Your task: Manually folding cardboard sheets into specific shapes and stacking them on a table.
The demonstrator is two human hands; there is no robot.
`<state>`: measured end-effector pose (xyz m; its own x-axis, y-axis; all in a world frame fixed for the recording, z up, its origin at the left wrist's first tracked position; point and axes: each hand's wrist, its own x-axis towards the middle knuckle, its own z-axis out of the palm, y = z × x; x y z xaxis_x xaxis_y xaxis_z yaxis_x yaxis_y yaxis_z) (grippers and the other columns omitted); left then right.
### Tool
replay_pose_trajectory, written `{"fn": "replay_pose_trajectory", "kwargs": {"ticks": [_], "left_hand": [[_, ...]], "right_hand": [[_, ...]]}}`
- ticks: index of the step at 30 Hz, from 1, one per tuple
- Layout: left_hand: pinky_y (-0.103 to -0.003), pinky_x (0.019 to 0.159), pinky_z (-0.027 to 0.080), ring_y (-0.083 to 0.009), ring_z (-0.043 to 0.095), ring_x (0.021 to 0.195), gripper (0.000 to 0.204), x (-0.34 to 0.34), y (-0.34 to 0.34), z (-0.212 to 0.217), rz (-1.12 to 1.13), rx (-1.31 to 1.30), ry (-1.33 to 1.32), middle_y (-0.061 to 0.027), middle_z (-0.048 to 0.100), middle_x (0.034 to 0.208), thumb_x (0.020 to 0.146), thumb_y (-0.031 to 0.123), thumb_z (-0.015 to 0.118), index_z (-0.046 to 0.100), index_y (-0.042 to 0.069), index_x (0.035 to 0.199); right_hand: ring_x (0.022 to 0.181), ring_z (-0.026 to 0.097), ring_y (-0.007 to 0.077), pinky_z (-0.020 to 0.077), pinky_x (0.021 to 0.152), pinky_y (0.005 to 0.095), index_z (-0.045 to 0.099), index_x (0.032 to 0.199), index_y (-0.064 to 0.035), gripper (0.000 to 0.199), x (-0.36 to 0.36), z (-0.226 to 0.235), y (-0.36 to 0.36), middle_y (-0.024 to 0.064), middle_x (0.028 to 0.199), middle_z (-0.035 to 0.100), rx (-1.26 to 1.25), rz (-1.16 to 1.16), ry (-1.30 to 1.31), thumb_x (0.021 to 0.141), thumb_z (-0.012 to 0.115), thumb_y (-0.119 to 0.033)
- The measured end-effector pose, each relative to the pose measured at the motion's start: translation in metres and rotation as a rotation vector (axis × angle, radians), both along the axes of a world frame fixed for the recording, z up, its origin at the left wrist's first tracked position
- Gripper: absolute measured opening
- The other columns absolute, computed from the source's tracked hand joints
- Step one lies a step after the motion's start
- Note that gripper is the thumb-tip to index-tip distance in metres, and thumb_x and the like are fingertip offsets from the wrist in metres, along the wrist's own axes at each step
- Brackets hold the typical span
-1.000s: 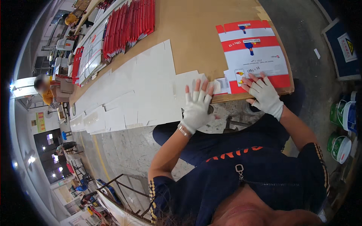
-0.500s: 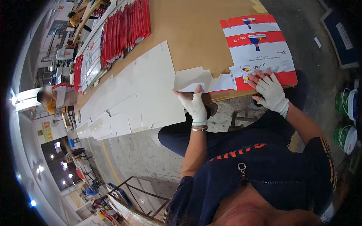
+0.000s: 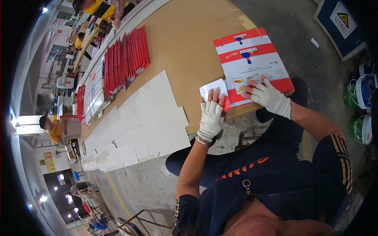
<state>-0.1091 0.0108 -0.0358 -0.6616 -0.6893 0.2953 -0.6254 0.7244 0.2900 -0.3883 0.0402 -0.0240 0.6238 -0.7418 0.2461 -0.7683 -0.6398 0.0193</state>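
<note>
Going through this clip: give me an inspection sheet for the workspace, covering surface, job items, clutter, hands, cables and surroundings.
Surface: brown tabletop, part covered by overlapping white cardboard sheets.
Job items: flattened red-and-white printed carton at the near edge; small white flap at its left.
Clutter: row of red folded pieces farther left; white scrap on the floor.
Hands: both in white fingerless gloves; left hand has fingers on the flap, right hand has fingers on the carton.
Cables: nothing seen near the hands.
Surroundings: lidded buckets and warning panel at right; co-worker in yellow at left.
</note>
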Motion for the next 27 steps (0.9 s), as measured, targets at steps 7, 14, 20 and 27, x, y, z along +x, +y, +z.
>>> {"fn": "replay_pose_trajectory", "kwargs": {"ticks": [7, 14, 20, 27], "left_hand": [[-0.060, 0.107, 0.020, -0.0381, 0.028, 0.139, 0.066, -0.016, 0.001, 0.003, 0.121, -0.094, -0.214, -0.0182, 0.031, 0.149, 0.084, 0.033, 0.062, 0.040, 0.013, 0.143], [-0.065, 0.104, 0.022, -0.0367, 0.025, 0.141, 0.070, -0.016, 0.004, -0.002, 0.198, -0.025, -0.331, -0.0150, 0.028, 0.151, 0.082, 0.041, 0.065, 0.039, 0.024, 0.144], [-0.065, 0.102, 0.025, -0.0370, 0.028, 0.139, 0.064, -0.025, 0.002, 0.009, 0.206, -0.005, -0.292, -0.0150, 0.034, 0.148, 0.082, 0.040, 0.065, 0.046, 0.023, 0.140], [-0.059, 0.104, 0.021, -0.0354, 0.030, 0.136, 0.063, -0.034, -0.007, 0.017, 0.295, 0.159, -0.116, -0.0144, 0.037, 0.144, 0.078, 0.037, 0.069, 0.052, 0.018, 0.135]], "right_hand": [[0.139, 0.033, 0.0228, 0.0262, 0.105, 0.0655, 0.050, 0.134, -0.0200, 0.045, 0.004, -0.014, 0.003, 0.0004, 0.145, 0.044, -0.058, 0.011, 0.032, 0.089, 0.046, -0.021], [0.138, 0.033, 0.0232, 0.0239, 0.105, 0.0688, 0.050, 0.135, -0.0207, 0.044, 0.010, -0.022, 0.008, 0.0006, 0.145, 0.044, -0.039, -0.005, 0.067, 0.091, 0.043, -0.023], [0.137, 0.037, 0.0213, 0.0204, 0.108, 0.0671, 0.055, 0.130, -0.0147, 0.043, 0.004, -0.020, 0.005, 0.0028, 0.140, 0.049, 0.039, 0.030, -0.010, 0.087, 0.050, -0.015], [0.137, 0.036, 0.0195, 0.0125, 0.112, 0.0633, 0.055, 0.130, -0.0137, 0.053, -0.004, 0.003, -0.001, 0.0032, 0.142, 0.047, 0.254, 0.097, -0.062, 0.078, 0.060, -0.018]]}}
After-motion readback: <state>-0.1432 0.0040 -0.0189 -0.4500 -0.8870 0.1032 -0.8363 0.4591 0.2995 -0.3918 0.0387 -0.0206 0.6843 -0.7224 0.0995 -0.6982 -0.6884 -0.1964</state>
